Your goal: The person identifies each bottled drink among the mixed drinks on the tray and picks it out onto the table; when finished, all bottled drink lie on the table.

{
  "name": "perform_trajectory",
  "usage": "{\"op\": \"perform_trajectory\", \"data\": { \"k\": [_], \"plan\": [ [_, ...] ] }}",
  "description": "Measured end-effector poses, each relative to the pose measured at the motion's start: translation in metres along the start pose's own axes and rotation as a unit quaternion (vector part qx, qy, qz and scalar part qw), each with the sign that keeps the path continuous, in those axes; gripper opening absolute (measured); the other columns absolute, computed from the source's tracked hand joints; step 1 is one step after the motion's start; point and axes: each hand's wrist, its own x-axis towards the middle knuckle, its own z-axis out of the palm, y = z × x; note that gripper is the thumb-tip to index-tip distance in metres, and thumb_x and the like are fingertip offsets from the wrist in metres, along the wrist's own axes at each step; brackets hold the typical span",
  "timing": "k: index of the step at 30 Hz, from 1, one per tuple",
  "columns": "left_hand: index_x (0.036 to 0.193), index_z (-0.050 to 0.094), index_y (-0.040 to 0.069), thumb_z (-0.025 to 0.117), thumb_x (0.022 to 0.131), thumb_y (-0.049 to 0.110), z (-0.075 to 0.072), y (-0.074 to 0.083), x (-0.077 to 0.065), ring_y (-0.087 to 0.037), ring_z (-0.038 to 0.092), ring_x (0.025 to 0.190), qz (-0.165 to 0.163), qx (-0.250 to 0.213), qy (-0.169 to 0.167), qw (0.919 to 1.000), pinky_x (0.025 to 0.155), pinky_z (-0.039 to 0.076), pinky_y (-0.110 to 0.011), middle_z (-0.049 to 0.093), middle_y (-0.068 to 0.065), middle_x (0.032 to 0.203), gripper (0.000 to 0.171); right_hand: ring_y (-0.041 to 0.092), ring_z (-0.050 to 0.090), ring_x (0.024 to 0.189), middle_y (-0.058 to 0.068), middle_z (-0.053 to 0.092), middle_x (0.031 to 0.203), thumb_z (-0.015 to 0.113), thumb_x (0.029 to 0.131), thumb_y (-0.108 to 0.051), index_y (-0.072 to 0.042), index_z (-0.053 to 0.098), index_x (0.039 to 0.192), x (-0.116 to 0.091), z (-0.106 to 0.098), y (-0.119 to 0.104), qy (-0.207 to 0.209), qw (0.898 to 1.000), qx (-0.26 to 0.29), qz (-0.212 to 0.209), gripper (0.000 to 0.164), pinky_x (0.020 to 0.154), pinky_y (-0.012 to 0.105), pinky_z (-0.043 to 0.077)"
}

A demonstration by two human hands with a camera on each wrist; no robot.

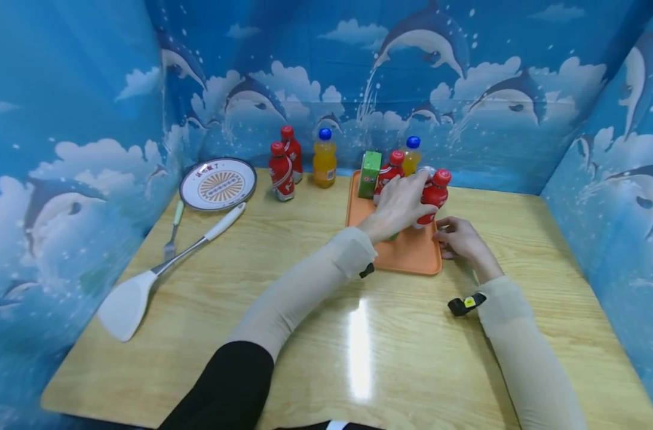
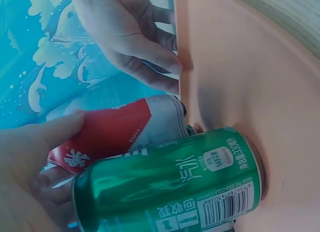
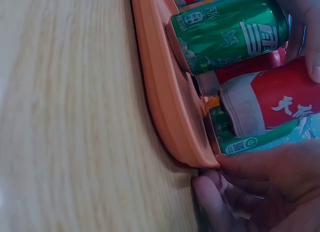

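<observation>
My left hand (image 1: 404, 200) grips a red bottle (image 1: 436, 194) by its upper part, over the right side of the orange tray (image 1: 412, 257). In the right wrist view this bottle (image 3: 280, 96) leans, its base close to a green can standing at the tray's edge. Another green can (image 2: 165, 182) stands on the tray right beside my left hand, mostly hidden by it in the head view. My right hand (image 1: 463, 239) pinches the tray's right rim between thumb and fingers, as the right wrist view shows at the tray's corner.
Also on the tray stand a green carton (image 1: 370, 174), a red bottle (image 1: 391, 170) and an orange juice bottle (image 1: 411, 156). Left of it are another juice bottle (image 1: 324, 160), two red bottles (image 1: 281, 173), a plate (image 1: 218, 184), a fork (image 1: 174, 233) and a white spatula (image 1: 127, 304).
</observation>
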Motion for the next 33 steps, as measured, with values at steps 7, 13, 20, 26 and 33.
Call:
{"op": "perform_trajectory", "data": {
  "k": [7, 13, 20, 26, 33],
  "plan": [
    [0.148, 0.049, 0.032, 0.078, 0.094, 0.046, -0.008, -0.001, -0.002, -0.008, 0.070, 0.109, 0.012, -0.090, 0.002, 0.9959, 0.092, 0.060, -0.026, 0.068, 0.011, 0.139, 0.063, 0.008, 0.063, 0.078, 0.021, 0.057, 0.121, 0.053, 0.109, -0.012, 0.007, 0.032, 0.157, -0.002, 0.001, -0.001, 0.002, 1.000, 0.008, -0.013, 0.056, 0.067, 0.025, 0.063],
    [0.147, 0.051, 0.028, 0.079, 0.095, 0.039, -0.014, 0.000, -0.005, -0.007, 0.070, 0.110, 0.039, -0.157, 0.010, 0.9867, 0.090, 0.059, -0.021, 0.068, 0.008, 0.138, 0.060, 0.008, 0.062, 0.079, 0.021, 0.057, 0.119, 0.052, 0.108, -0.009, 0.009, 0.033, 0.156, -0.004, 0.000, -0.001, 0.003, 1.000, 0.002, -0.018, 0.055, 0.066, 0.026, 0.063],
    [0.148, 0.052, 0.025, 0.080, 0.095, 0.030, -0.025, 0.002, -0.010, -0.004, 0.066, 0.115, 0.065, -0.245, 0.006, 0.9674, 0.093, 0.058, -0.018, 0.065, 0.006, 0.141, 0.060, 0.012, 0.062, 0.084, 0.023, 0.055, 0.126, 0.051, 0.109, -0.010, 0.007, 0.035, 0.156, -0.003, 0.000, -0.001, 0.000, 1.000, -0.005, -0.014, 0.052, 0.069, 0.027, 0.063],
    [0.150, 0.052, 0.024, 0.080, 0.095, 0.026, -0.037, 0.001, -0.014, -0.008, 0.064, 0.119, 0.065, -0.302, -0.013, 0.9509, 0.093, 0.056, -0.020, 0.064, 0.004, 0.146, 0.061, 0.010, 0.063, 0.080, 0.021, 0.058, 0.120, 0.052, 0.109, -0.010, 0.007, 0.037, 0.154, -0.002, 0.000, 0.000, 0.000, 1.000, -0.001, -0.021, 0.050, 0.067, 0.028, 0.064],
    [0.153, 0.052, 0.023, 0.080, 0.096, 0.025, -0.050, -0.002, -0.017, -0.007, 0.068, 0.108, 0.062, -0.343, -0.031, 0.9366, 0.090, 0.058, -0.022, 0.065, 0.001, 0.143, 0.064, 0.006, 0.065, 0.073, 0.014, 0.064, 0.110, 0.054, 0.108, -0.009, 0.008, 0.039, 0.151, -0.002, -0.001, 0.002, 0.001, 0.999, 0.005, -0.034, 0.049, 0.064, 0.028, 0.063]
  ]
}}
